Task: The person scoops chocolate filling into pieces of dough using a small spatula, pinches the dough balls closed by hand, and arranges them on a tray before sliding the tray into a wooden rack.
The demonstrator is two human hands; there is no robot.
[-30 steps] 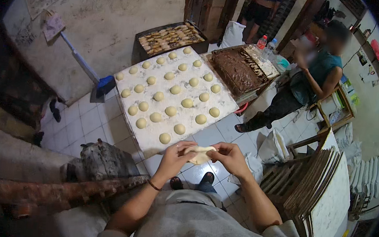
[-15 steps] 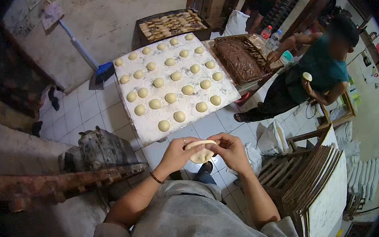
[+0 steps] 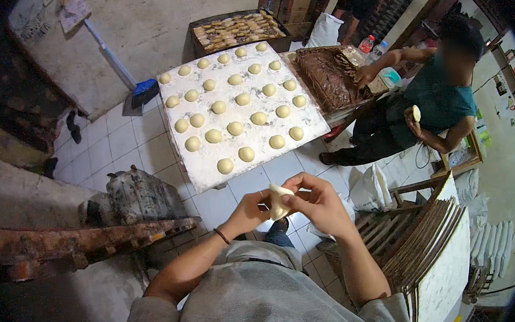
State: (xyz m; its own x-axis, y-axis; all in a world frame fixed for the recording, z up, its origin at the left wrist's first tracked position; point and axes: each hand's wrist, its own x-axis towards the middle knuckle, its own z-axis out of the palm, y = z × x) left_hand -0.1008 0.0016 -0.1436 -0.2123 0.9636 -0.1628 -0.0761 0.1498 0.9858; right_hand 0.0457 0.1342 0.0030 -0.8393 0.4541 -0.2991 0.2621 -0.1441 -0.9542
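In front of my chest I hold a flattened, pale piece of dough point(image 3: 279, 204) between both hands. It is tilted and partly folded, with its far edge raised. My left hand point(image 3: 246, 213) grips its left side, fingers curled behind it. My right hand point(image 3: 322, 205) pinches the other side between thumb and fingers. Whether anything lies inside the dough is hidden. Beyond my hands, several round dough balls point(image 3: 225, 166) sit in rough rows on a white floured board point(image 3: 199, 173).
A dark tray of elongated golden-brown pieces point(image 3: 243, 31) stands behind the board. At right, a co-worker point(image 3: 441, 88) holds dough and reaches into a brown paste point(image 3: 319, 72). Stacked boards point(image 3: 442, 272) lean at my right; a rusty metal ledge point(image 3: 100, 233) juts in at left.
The dough, a broad disc before, has been turned and folded more edge-on. My right hand has risen and come around it. The co-worker's hand has moved slightly over the brown paste.
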